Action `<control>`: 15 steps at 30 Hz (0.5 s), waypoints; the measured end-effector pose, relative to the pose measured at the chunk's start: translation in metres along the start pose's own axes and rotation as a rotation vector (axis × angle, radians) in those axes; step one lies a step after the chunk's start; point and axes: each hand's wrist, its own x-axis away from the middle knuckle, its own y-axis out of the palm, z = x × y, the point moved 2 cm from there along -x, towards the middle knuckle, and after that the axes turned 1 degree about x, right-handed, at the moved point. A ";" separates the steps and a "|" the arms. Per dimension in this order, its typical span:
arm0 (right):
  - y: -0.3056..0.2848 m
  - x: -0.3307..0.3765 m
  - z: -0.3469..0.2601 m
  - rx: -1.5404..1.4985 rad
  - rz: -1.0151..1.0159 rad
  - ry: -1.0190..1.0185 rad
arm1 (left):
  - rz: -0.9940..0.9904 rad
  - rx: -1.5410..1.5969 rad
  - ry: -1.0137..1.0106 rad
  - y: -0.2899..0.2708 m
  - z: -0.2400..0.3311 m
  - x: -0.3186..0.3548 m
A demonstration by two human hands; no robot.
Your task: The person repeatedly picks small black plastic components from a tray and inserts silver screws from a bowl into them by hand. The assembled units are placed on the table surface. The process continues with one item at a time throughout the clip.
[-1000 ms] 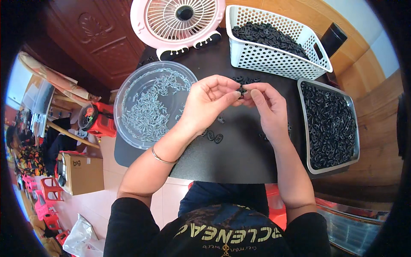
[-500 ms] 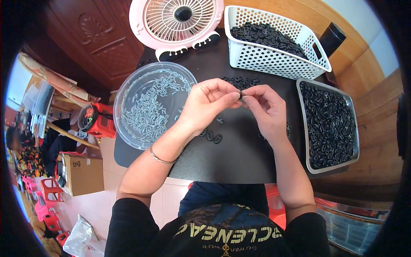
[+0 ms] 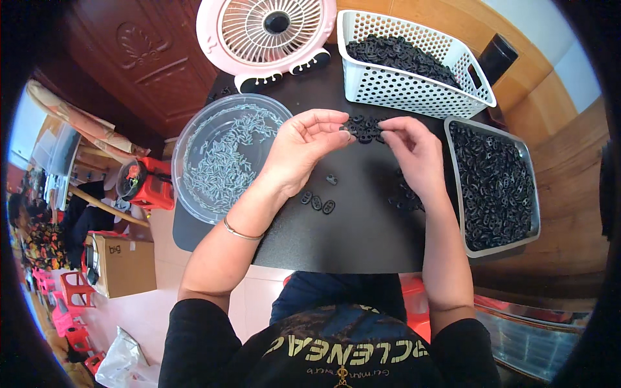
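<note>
The left hand (image 3: 301, 145) and right hand (image 3: 417, 149) are hovering over the desk (image 3: 343, 246) toward its far edge, thumbs and fingers drawn together on either side of a cluster of black links (image 3: 365, 127); one cannot tell whether either is gripping a link. Four loose links (image 3: 317, 202) are lying closer to the near edge. A clear tub (image 3: 259, 150) is holding grey-blue pins (image 3: 223, 171) by the left edge; a metal tray (image 3: 503, 247) is lining the right, full of similar links.

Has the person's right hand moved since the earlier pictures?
Yes. The right hand has shifted to the right: its gap to the metal tray is narrower now than before.
</note>
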 end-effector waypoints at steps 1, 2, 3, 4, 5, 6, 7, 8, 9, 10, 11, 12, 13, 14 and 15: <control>0.004 0.001 -0.003 0.073 -0.056 -0.031 | 0.012 0.026 -0.009 -0.001 0.001 0.001; 0.008 0.001 -0.007 0.146 -0.113 -0.063 | 0.025 0.051 -0.019 -0.002 0.002 0.002; 0.013 0.004 -0.013 0.182 -0.185 -0.064 | 0.034 0.043 -0.016 -0.004 0.001 0.003; 0.019 0.005 -0.012 0.229 -0.245 -0.139 | 0.037 0.035 -0.015 -0.005 0.000 0.002; 0.025 0.006 -0.013 0.275 -0.306 -0.215 | 0.041 0.027 -0.014 -0.006 0.000 0.002; 0.030 0.010 -0.015 0.301 -0.385 -0.193 | 0.044 0.018 -0.014 -0.006 0.001 0.002; 0.033 0.012 -0.017 0.314 -0.396 -0.201 | 0.049 0.007 -0.014 -0.007 0.002 0.002; 0.036 0.013 -0.019 0.328 -0.407 -0.209 | 0.054 -0.003 -0.013 -0.007 0.003 0.002; 0.038 0.013 -0.020 0.342 -0.418 -0.216 | 0.064 0.013 -0.008 -0.007 0.004 0.002; 0.038 0.009 -0.017 0.418 -0.323 -0.248 | 0.075 0.030 0.000 -0.007 0.005 0.002; 0.036 0.003 -0.015 0.438 -0.247 -0.265 | 0.085 0.046 0.007 -0.007 0.005 0.002; 0.032 -0.003 -0.012 0.458 -0.170 -0.282 | 0.091 0.045 0.010 -0.006 0.006 0.003; 0.027 -0.008 -0.008 0.480 -0.091 -0.297 | 0.093 0.046 0.011 -0.005 0.007 0.002; 0.024 -0.012 -0.003 0.523 -0.053 -0.322 | 0.095 0.046 0.012 -0.004 0.007 0.002; 0.024 -0.013 0.004 0.569 -0.076 -0.320 | 0.097 0.055 0.013 -0.004 0.007 0.002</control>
